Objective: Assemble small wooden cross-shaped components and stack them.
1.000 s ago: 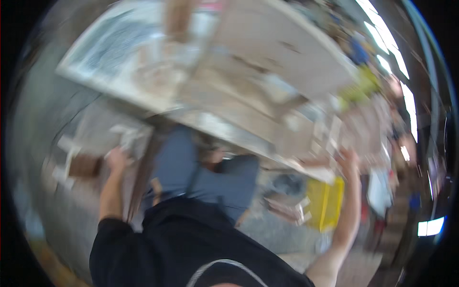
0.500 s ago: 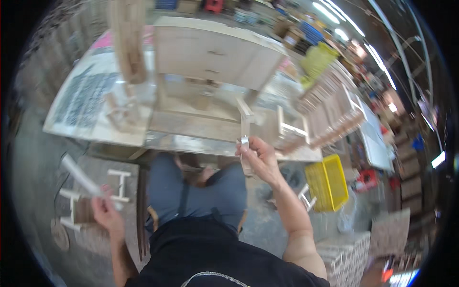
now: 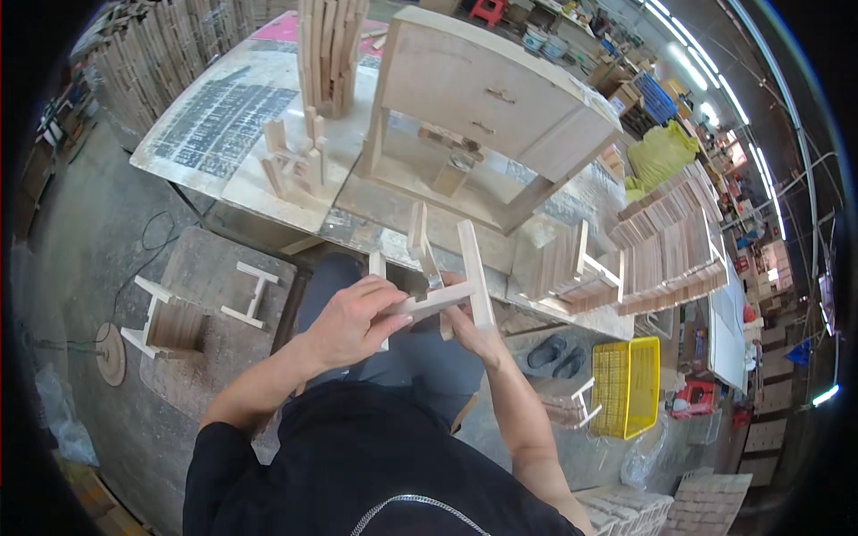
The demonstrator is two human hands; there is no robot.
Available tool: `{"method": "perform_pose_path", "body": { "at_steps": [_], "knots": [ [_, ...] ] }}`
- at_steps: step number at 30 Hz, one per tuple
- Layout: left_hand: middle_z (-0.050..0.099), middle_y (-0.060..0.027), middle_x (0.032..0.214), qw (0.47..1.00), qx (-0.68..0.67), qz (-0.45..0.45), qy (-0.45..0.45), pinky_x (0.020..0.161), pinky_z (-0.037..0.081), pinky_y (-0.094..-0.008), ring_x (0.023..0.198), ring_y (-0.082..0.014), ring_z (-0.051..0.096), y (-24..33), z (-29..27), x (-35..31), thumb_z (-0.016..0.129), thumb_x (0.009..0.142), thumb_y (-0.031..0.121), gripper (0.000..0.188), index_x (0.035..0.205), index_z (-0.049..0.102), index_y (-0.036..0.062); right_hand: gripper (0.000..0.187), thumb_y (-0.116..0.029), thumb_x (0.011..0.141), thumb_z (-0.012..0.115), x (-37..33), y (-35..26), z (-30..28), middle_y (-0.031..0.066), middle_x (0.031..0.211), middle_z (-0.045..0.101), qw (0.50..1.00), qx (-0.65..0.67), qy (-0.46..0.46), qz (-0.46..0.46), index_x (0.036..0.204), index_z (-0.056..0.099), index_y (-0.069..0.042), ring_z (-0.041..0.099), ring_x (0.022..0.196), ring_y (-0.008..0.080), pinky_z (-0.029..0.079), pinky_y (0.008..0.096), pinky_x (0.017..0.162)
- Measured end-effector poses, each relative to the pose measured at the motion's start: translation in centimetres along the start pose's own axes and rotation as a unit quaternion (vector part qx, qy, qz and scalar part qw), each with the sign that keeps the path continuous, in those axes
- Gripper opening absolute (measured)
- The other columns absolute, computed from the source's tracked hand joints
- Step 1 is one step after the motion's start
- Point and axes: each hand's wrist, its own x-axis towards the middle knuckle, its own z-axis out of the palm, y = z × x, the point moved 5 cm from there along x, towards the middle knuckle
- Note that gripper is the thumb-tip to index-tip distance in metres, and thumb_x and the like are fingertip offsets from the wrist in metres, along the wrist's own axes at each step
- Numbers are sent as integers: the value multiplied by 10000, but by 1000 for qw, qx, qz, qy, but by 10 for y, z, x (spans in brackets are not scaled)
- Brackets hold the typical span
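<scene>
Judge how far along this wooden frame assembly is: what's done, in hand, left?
Done: two assembled frames lie on the low board at the person's left. In hand: left hand and right hand hold a slat frame together. Left: stacks of loose slats wait on the workbench.

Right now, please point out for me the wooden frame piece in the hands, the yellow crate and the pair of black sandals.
wooden frame piece (image 3: 474, 272), head view, on its long upright slat.
yellow crate (image 3: 626, 386), head view, on its mesh wall.
black sandals (image 3: 556, 355), head view, on the straps.
</scene>
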Motion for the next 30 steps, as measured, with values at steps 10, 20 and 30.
{"method": "perform_pose_path", "body": {
  "at_steps": [10,20,30],
  "knots": [
    [685,-130,858,983,-124,-107,-78,664,524,-338,754,-240,670,-30,27,25,740,889,118,203,1047,712,-6,307,-148,1003,659,-14,24,-10,87,1131,664,998,67,11,2,1262,603,7,639,998,155,532,316,880],
    [718,-44,812,917,-241,-271,-167,590,473,-257,675,-73,604,-56,22,32,738,930,189,207,1052,748,21,296,-173,983,695,2,28,-3,58,1022,680,992,117,-6,34,1222,644,-7,612,891,113,492,281,770],
    [740,-43,809,926,-217,-256,-175,658,504,-265,730,-76,628,-71,23,38,719,941,239,233,1030,763,28,273,-135,965,709,12,24,6,49,1094,710,991,131,-1,10,1209,673,-16,628,1015,118,502,294,887]
  ]
}}
